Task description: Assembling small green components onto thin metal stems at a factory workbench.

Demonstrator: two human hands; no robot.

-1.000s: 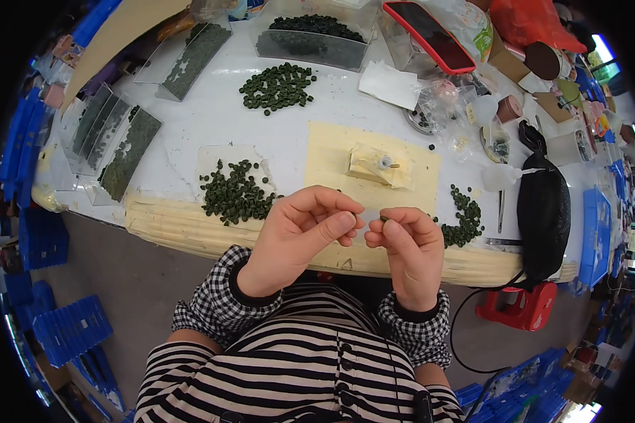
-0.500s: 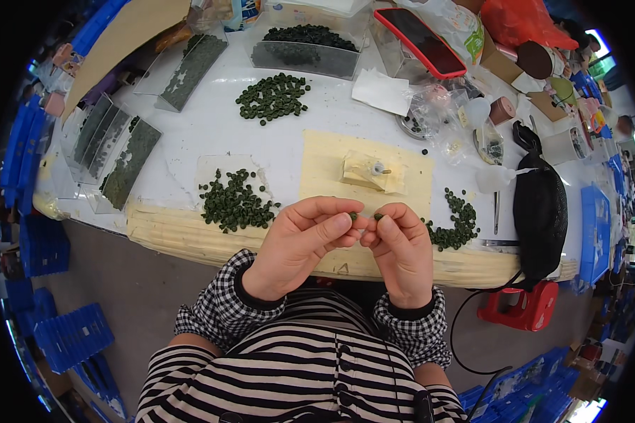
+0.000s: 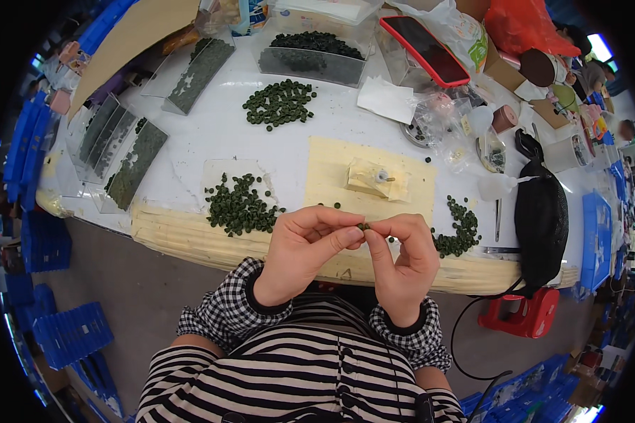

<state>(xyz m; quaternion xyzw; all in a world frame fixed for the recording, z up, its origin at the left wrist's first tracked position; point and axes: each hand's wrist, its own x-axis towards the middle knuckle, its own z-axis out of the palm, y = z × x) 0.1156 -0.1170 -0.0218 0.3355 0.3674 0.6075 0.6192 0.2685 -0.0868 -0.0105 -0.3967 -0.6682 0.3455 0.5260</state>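
Over the table's front edge, my left hand (image 3: pixel 305 243) and my right hand (image 3: pixel 406 261) meet at the fingertips. Both are closed in a pinch around a small dark green round piece (image 3: pixel 363 226); whether it is one piece or two pressed together I cannot tell. Beyond the fingers sits a taped yellowish block (image 3: pixel 371 178) with a small metal post on top. A pile of like green pieces (image 3: pixel 238 208) lies left of my hands and another pile (image 3: pixel 461 231) lies to the right. One loose piece (image 3: pixel 337 206) rests just past my left fingers.
Farther back are a third pile (image 3: pixel 279 103) and a clear bin of dark pieces (image 3: pixel 314 55). Clear trays (image 3: pixel 137 163) stand at the left. A red-cased phone (image 3: pixel 427 51), plastic bags, a black mesh pouch (image 3: pixel 541 218) and tweezers (image 3: pixel 499 220) crowd the right. Below stands a red stool (image 3: pixel 518 314).
My hands have come together at the fingertips and sit slightly lower. Half a second ago they were a little apart, each with a small green piece. Loose pieces beyond my left fingers now show.
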